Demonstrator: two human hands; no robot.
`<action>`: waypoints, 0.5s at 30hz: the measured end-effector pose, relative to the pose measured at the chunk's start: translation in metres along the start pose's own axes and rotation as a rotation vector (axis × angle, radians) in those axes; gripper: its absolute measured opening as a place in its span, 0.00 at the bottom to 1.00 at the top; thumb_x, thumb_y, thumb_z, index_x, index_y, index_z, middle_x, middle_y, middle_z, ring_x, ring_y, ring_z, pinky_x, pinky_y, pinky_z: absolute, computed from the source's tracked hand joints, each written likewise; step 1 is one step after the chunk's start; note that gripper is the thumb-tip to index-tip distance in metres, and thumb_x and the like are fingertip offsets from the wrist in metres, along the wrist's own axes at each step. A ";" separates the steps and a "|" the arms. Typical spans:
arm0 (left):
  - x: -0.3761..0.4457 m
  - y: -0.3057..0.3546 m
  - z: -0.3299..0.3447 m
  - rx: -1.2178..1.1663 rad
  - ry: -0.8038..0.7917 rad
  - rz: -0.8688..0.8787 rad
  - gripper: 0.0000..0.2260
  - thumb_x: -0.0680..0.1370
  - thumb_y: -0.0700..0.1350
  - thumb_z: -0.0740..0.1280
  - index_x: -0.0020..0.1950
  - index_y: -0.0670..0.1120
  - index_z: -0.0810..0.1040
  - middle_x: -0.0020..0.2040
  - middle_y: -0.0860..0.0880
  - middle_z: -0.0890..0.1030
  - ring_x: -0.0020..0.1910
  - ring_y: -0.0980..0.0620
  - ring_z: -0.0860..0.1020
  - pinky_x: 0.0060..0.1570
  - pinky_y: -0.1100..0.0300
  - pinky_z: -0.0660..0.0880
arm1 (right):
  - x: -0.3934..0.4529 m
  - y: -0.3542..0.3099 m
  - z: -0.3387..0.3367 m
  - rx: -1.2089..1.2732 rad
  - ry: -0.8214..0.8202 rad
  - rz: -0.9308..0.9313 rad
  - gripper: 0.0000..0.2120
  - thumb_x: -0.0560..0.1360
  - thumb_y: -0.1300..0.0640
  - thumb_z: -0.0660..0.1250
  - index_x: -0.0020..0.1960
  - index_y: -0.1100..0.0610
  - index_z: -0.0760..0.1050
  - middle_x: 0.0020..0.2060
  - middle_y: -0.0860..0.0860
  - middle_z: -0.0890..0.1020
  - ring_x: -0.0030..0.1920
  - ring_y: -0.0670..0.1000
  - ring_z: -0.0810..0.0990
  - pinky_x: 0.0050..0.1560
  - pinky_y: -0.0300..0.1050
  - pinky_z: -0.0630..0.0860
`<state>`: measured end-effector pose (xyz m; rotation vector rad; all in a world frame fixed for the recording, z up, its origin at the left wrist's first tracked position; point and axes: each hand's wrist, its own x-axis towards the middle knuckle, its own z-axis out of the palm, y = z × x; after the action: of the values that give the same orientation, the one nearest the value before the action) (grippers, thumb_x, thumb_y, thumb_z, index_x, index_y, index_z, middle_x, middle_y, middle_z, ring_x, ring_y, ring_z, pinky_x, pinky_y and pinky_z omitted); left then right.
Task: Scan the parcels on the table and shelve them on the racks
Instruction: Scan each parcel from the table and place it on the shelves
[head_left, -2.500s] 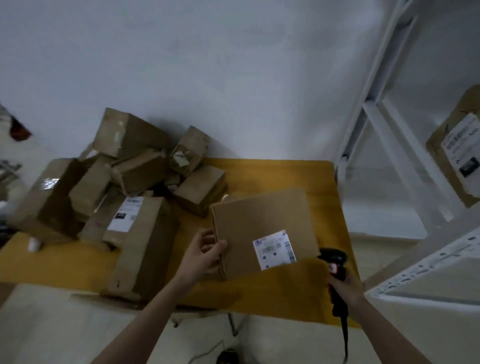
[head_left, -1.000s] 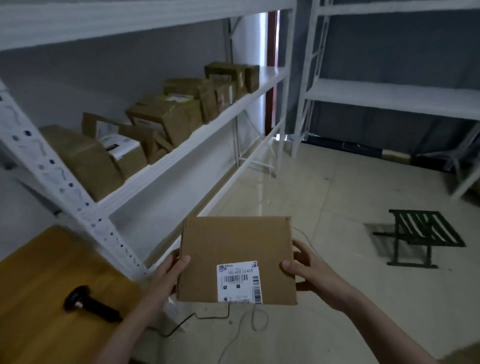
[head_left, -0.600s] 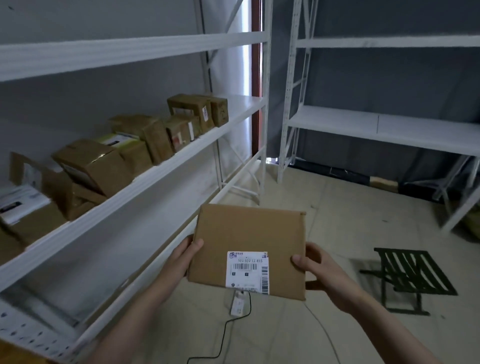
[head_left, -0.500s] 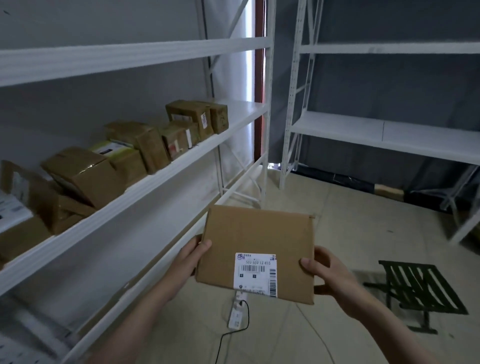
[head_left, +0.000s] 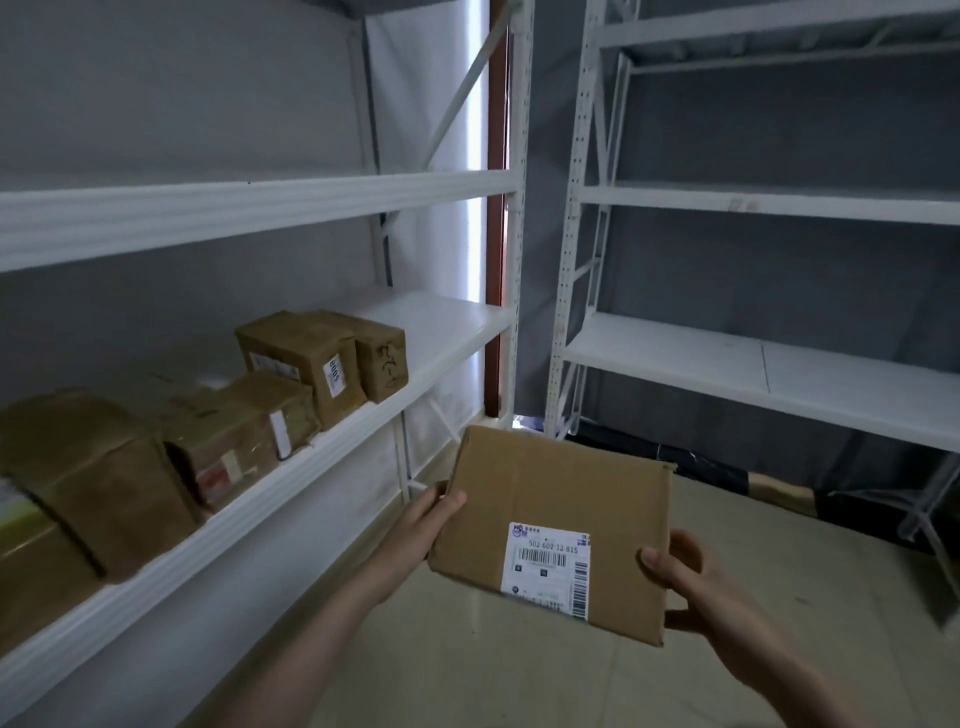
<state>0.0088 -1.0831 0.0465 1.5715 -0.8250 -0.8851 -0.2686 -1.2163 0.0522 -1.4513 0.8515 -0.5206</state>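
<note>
1. Gripping opposite side edges, the left hand (head_left: 422, 525) and right hand (head_left: 691, 587) clamp the flat brown cardboard parcel (head_left: 561, 509) at lower centre of the frame, thumbs on top.
2. It looks light and stiff; being thin, it is likely best held by its edges.
3. Its white shipping label (head_left: 546, 567) reads "502 602 12 815" above a barcode; smaller print is unreadable.
4. Other brown cartons (head_left: 311, 358) sit on the white metal rack shelf (head_left: 291, 467) at left, 1 with a white sticker whose writing is unclear.
</note>
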 end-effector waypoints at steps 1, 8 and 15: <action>0.022 0.004 -0.002 0.009 0.012 -0.005 0.16 0.74 0.62 0.61 0.59 0.60 0.75 0.58 0.55 0.81 0.56 0.56 0.80 0.55 0.61 0.75 | 0.021 -0.004 -0.002 0.001 0.007 -0.005 0.40 0.53 0.37 0.74 0.61 0.52 0.71 0.55 0.50 0.80 0.54 0.50 0.80 0.43 0.50 0.81; 0.148 0.012 -0.018 0.131 0.185 0.019 0.14 0.82 0.57 0.56 0.62 0.53 0.74 0.58 0.54 0.79 0.56 0.58 0.77 0.49 0.65 0.72 | 0.165 -0.024 0.010 0.043 0.030 -0.101 0.39 0.57 0.39 0.78 0.62 0.53 0.68 0.55 0.49 0.79 0.52 0.49 0.80 0.40 0.44 0.79; 0.252 0.011 -0.049 0.508 0.544 0.022 0.13 0.82 0.51 0.60 0.64 0.48 0.73 0.54 0.53 0.79 0.53 0.53 0.79 0.53 0.58 0.75 | 0.329 -0.076 0.041 -0.067 0.099 -0.327 0.29 0.67 0.55 0.76 0.60 0.49 0.62 0.48 0.41 0.74 0.47 0.41 0.76 0.42 0.37 0.74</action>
<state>0.1716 -1.2811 0.0343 2.1078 -0.6918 -0.1976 -0.0202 -1.4482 0.0619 -1.6484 0.7158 -0.8210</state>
